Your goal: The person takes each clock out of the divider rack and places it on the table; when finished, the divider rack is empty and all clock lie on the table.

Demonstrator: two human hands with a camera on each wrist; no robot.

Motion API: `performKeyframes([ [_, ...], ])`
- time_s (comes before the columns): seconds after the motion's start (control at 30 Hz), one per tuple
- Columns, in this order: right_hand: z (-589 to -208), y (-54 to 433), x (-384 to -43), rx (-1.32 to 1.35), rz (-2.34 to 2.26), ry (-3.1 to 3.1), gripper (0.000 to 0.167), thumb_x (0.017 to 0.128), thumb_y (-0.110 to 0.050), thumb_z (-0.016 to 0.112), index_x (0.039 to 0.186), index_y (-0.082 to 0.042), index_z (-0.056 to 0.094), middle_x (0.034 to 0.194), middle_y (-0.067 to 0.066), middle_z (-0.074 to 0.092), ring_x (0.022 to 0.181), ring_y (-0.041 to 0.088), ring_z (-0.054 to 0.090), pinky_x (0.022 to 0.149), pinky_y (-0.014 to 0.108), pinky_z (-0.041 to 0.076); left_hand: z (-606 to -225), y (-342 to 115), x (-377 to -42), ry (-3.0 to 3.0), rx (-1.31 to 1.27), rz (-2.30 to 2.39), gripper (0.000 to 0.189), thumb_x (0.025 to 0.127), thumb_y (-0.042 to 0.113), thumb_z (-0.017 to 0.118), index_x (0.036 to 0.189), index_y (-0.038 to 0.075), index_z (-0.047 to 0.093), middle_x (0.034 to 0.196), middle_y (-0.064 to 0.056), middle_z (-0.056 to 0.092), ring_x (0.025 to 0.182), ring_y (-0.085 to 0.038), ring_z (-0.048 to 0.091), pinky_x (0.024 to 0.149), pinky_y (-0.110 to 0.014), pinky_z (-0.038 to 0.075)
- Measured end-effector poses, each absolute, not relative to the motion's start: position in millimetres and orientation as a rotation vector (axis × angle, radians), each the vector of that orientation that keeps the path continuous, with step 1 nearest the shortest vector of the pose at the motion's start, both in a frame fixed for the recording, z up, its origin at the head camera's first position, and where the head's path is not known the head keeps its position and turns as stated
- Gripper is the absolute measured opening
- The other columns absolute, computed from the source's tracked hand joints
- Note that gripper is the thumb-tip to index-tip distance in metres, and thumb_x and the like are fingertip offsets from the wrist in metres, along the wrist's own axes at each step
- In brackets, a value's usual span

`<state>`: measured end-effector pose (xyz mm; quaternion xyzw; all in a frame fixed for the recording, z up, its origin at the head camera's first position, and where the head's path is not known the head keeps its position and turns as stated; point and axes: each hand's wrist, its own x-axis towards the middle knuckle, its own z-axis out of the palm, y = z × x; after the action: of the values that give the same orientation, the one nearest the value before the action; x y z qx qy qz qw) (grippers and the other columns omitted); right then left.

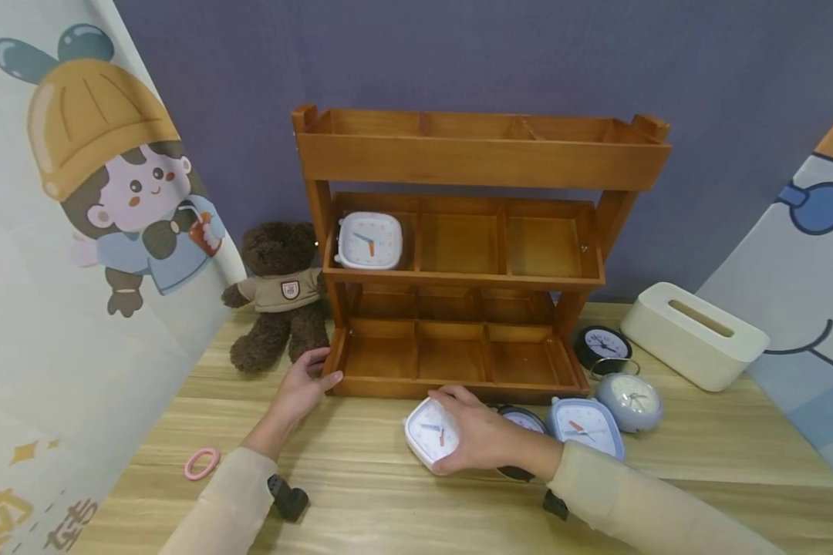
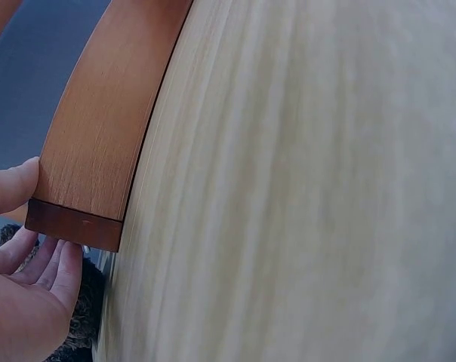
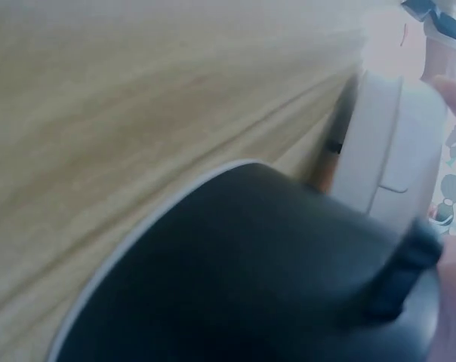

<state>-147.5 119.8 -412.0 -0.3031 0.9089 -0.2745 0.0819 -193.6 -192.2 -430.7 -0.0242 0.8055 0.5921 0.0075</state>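
My right hand (image 1: 477,432) grips a white square alarm clock (image 1: 426,433), its face tilted upward, in front of the shelf. Its pale side (image 3: 386,143) shows in the right wrist view. With thumb and fingers on either side, my left hand (image 1: 304,391) holds the lower front left corner of a wooden tiered shelf (image 1: 451,389); the shelf's end (image 2: 100,143) appears in the left wrist view. A similar white clock (image 1: 370,240) stands in the middle tier's left compartment. Partly behind my right hand lies a dark round clock (image 1: 524,420), beside a blue square clock (image 1: 586,426).
Right of the shelf are a black round clock (image 1: 602,348), a silvery round clock (image 1: 630,402) and a cream tissue box (image 1: 694,335). A brown teddy bear (image 1: 278,297) sits at the shelf's left. Nearer, a pink ring (image 1: 202,464) lies on the wood-grain table (image 1: 361,501).
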Motion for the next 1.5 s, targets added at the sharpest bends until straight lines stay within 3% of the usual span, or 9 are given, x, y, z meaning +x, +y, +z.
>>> performKeyframes([
  [0.4,-411,118,-147,-0.937,-0.807,2.706,0.106,0.064,-0.039,0.088,0.147,0.001,0.036,0.141,0.013,0.035,0.110,0.024,0.052,0.088,0.038,0.047,-431,-193,-194,2.508,-0.084,1.865,0.056,0.094,0.005,0.064,0.143,-0.003,0.039,0.137,-0.026,0.043,0.127,-0.038,0.040,0.096,-0.048,0.040],
  [0.63,-411,118,-145,-0.941,-0.794,2.727,0.105,0.066,-0.039,0.088,0.147,0.001,0.036,0.141,0.015,0.031,0.096,0.022,0.055,0.081,0.036,0.050,-429,-192,-192,2.508,-0.082,1.858,0.056,0.095,0.006,0.064,0.144,-0.003,0.038,0.138,-0.027,0.043,0.128,-0.039,0.040,0.097,-0.049,0.040],
  [1.0,-403,119,-146,-0.984,-0.690,2.755,0.104,0.068,-0.043,0.088,0.146,0.004,0.037,0.141,0.018,0.032,0.123,0.032,0.041,0.095,0.046,0.044,-430,-191,-192,2.516,-0.089,1.869,0.055,0.094,0.004,0.064,0.142,-0.004,0.039,0.138,-0.026,0.043,0.128,-0.039,0.040,0.095,-0.046,0.041],
  [1.3,-338,103,-165,-1.047,-0.755,2.819,0.094,0.078,-0.038,0.083,0.150,-0.005,0.034,0.153,0.015,0.020,0.135,0.034,0.029,0.101,0.047,0.039,-430,-192,-192,2.505,-0.087,1.882,0.055,0.094,0.003,0.064,0.142,-0.004,0.039,0.138,-0.026,0.043,0.128,-0.038,0.039,0.096,-0.047,0.040],
  [1.5,-297,83,-187,-1.097,-0.884,2.932,0.092,0.079,-0.037,0.083,0.150,-0.005,0.034,0.152,0.017,0.020,0.131,0.033,0.036,0.101,0.046,0.040,-431,-192,-192,2.505,-0.082,1.880,0.055,0.094,0.004,0.064,0.143,-0.004,0.039,0.138,-0.026,0.043,0.128,-0.039,0.039,0.096,-0.047,0.040],
])
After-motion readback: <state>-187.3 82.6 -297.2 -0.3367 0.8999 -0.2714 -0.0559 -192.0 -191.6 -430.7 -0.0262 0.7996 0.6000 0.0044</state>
